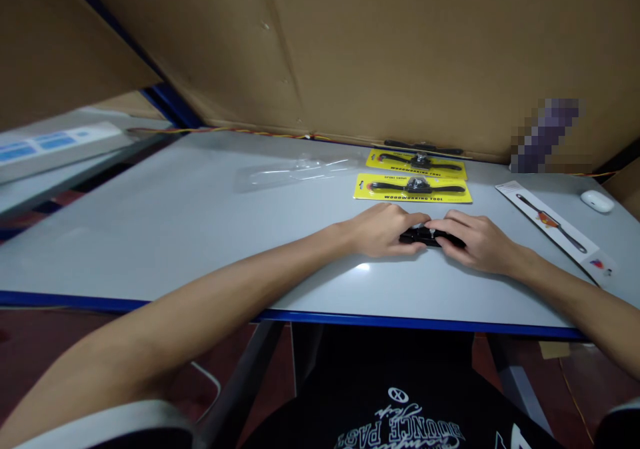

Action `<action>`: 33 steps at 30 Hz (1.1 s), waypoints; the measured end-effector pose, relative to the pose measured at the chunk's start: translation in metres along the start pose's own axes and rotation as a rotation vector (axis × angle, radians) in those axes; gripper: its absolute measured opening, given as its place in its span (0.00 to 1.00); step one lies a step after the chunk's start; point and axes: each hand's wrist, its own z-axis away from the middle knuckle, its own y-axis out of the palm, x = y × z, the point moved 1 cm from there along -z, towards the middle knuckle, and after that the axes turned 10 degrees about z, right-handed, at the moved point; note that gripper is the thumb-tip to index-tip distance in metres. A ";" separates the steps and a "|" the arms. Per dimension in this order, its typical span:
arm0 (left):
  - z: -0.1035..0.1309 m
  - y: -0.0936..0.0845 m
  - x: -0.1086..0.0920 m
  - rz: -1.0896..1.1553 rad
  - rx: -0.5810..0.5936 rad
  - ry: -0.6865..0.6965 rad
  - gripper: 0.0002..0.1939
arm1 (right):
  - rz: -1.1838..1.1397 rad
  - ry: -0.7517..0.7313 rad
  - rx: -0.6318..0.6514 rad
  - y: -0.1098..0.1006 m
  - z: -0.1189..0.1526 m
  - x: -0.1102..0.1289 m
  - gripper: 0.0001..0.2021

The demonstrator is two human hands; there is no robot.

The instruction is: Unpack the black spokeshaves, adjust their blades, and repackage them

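Note:
Low over the grey table, a black tool (426, 237) with a small silvery part at its middle lies between my two hands. My left hand (393, 230) closes on its left end, thumb and fingers wrapped round it. The right end is gripped by my right hand (473, 239), whose fingertips reach the middle. Much of the tool is hidden by the fingers. Just behind the hands lie two yellow cards, the nearer card (413, 198) and the farther card (373, 159), each with a black spokeshave on it.
Clear plastic packaging (300, 172) lies at the back, left of the cards. A white card with a tool picture (560, 226) and a white case (597, 201) are on the right. A cardboard wall (350, 56) rises behind the table (150, 236); a white box (60, 146) stands far left.

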 end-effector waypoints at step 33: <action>-0.001 -0.002 -0.003 -0.021 0.027 -0.019 0.23 | 0.373 0.076 0.081 0.004 -0.012 0.016 0.18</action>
